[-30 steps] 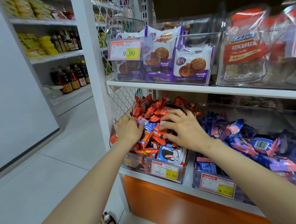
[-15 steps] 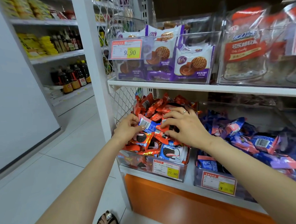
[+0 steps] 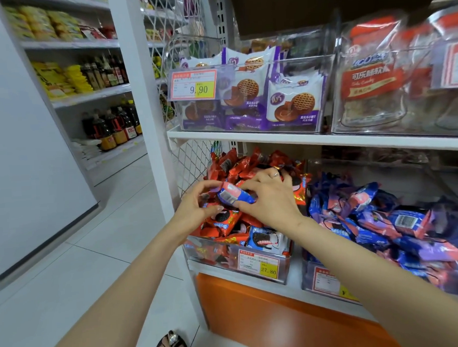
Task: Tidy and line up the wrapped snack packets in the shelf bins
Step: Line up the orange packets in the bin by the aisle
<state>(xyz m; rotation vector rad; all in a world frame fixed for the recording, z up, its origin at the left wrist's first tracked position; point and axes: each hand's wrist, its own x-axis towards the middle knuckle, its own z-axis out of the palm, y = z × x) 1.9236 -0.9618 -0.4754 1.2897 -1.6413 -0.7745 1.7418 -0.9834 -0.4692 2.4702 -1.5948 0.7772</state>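
The left hand (image 3: pixel 195 209) pinches the left end of a blue-and-pink packet (image 3: pixel 233 194), fingers curled closed on it; the right hand (image 3: pixel 270 200) grips its right end the same way — the packet is held between them, just above the heap of red packets (image 3: pixel 251 164) in the clear bin (image 3: pixel 286 268). Right of the fingers, a second bin (image 3: pixel 307 280) holds blue and purple packets (image 3: pixel 370 213).

Glossy foil packets (image 3: pixel 234 194); clear plastic bin (image 3: pixel 213 253); paper price tag (image 3: pixel 259 262).
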